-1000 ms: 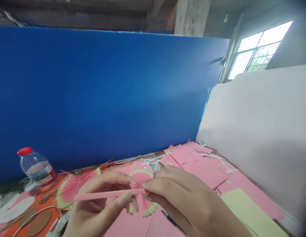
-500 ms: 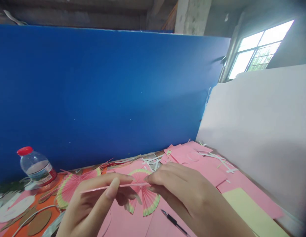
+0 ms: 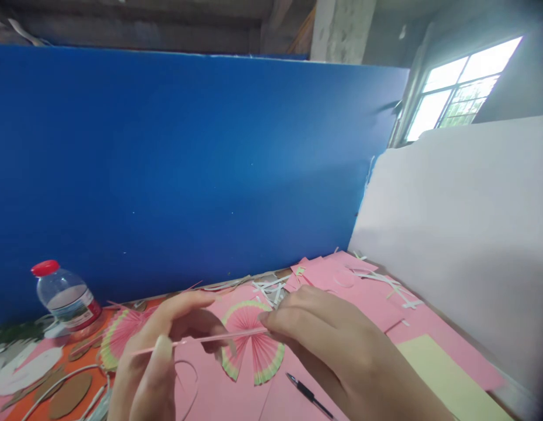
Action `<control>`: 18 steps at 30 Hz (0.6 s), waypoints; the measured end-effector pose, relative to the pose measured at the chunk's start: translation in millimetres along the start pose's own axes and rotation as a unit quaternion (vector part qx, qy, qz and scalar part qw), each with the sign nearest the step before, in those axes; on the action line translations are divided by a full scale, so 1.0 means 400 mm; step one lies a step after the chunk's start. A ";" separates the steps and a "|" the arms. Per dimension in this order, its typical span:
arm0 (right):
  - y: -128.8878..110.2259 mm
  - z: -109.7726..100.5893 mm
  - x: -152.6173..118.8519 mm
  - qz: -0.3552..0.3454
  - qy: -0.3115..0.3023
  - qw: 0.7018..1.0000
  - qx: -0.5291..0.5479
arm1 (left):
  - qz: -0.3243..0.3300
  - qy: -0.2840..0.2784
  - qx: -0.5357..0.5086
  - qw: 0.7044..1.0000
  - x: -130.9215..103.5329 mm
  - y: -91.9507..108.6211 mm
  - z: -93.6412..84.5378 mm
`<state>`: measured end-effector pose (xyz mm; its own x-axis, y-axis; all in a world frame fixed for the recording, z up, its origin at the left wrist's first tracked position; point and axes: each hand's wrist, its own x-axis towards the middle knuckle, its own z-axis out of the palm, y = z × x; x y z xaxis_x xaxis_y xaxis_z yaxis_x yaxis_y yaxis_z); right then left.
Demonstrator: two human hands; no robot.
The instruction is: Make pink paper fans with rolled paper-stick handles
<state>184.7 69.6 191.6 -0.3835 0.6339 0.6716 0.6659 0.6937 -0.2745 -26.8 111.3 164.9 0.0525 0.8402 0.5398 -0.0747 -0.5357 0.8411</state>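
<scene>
A narrow pink paper strip, seen almost edge-on, spans the gap between my two hands. My right hand pinches its right end between thumb and fingertips. At the left end, my left hand has the strip lying against its thumb, with the index finger raised off it. Below and behind the strip, a round pleated pink paper fan with a yellow-green rim lies on pink paper. Another pleated fan is partly hidden behind my left hand.
A bottle with a red cap stands at the left, near brown cardboard discs and a white cord. A black pen lies by my right hand. Pink sheets, white paper strips and a pale yellow sheet cover the right side. A blue partition rises behind.
My left index finger has lifted off the strip, and the left thumb has slid leftward and down along it. The strip's left end has dipped. My right hand has hardly moved.
</scene>
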 end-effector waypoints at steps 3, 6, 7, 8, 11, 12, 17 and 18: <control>-0.010 0.000 -0.004 0.026 0.015 0.999 0.014 | 0.007 -0.048 -0.070 0.996 -0.006 -0.001 0.000; -0.010 -0.002 -0.005 0.031 0.027 0.999 0.028 | -0.007 -0.068 -0.099 0.993 -0.006 0.008 -0.001; -0.009 -0.002 -0.005 0.034 0.028 0.999 0.031 | -0.012 -0.061 -0.097 0.993 -0.007 0.013 0.003; -0.008 -0.001 -0.004 0.035 0.027 0.998 0.034 | -0.017 -0.045 -0.092 0.995 -0.008 0.018 0.011; -0.008 0.002 -0.003 0.020 0.020 0.999 0.036 | -0.026 0.046 -0.070 0.996 -0.018 0.034 0.053; -0.010 0.004 -0.003 0.017 0.016 0.999 0.035 | -0.029 0.056 -0.055 0.996 -0.022 0.037 0.069; -0.023 0.005 -0.002 0.018 0.001 1.000 0.024 | -0.054 0.037 -0.010 0.998 -0.033 0.039 0.113; -0.025 0.004 -0.001 0.014 0.002 1.000 0.024 | -0.059 0.036 -0.006 0.998 -0.032 0.038 0.111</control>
<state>177.1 63.1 192.8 -0.3619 0.6524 0.6659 0.6456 0.6907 -0.3258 15.4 88.5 172.1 -0.0101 0.9019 0.4318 -0.0851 -0.4311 0.8983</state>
